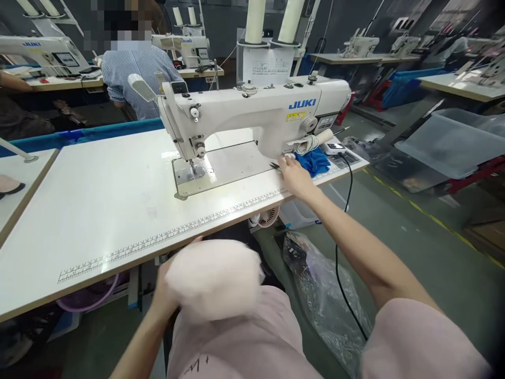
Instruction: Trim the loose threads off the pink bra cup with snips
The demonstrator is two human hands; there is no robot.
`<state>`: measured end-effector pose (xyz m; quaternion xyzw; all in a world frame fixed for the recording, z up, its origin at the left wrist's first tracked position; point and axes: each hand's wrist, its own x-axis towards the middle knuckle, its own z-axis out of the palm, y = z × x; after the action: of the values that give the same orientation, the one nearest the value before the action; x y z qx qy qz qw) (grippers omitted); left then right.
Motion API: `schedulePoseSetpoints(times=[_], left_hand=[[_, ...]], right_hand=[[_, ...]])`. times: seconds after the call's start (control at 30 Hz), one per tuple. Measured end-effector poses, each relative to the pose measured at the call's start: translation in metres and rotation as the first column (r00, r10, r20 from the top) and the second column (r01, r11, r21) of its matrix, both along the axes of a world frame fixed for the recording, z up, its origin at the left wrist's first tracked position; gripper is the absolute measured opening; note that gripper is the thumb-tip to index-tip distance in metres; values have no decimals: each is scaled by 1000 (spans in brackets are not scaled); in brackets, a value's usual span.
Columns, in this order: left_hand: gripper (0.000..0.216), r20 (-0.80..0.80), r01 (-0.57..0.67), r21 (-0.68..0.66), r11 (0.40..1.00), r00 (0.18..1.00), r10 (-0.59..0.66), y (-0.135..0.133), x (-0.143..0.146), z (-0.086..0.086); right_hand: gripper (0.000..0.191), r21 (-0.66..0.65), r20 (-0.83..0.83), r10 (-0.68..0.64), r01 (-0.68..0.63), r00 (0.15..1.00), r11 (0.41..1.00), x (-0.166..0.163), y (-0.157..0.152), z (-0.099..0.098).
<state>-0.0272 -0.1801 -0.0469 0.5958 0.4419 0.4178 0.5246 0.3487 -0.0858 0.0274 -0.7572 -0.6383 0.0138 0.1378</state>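
Observation:
My right hand (294, 176) reaches across the white table (98, 210) to the base of the white JUKI sewing machine (256, 110). Its fingers close on small dark thread snips (275, 167) beside a blue cloth (315, 160). My left hand (165, 295) is low at my lap, below the table's front edge. It grips a bundle of pale pink fabric (215, 279), which is blurred and hides most of its fingers.
A ruler strip (177, 231) runs along the table's front edge. A clear plastic bag (323, 295) and a black cable (343, 263) lie on the floor at right. A person in a striped shirt (134, 73) sits beyond the machine. A grey plastic bin (453, 142) stands at right.

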Motion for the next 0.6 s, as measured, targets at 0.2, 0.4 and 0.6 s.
schedulePoseSetpoints(times=[0.2,0.4,0.6], left_hand=[[42,157,46,-227,973,987,-10,1,51,-19],[34,186,21,-439,898,980,68,-5,58,-16],[48,174,-12,-582,813,975,140,-9,63,-27]], right_hand=[[44,-106,65,-95,101,993,989,14,-1,-11],[50,70,-189,-76,90,979,993,18,-29,10],[35,129,-774,246,-234,584,964,-21,-106,9]])
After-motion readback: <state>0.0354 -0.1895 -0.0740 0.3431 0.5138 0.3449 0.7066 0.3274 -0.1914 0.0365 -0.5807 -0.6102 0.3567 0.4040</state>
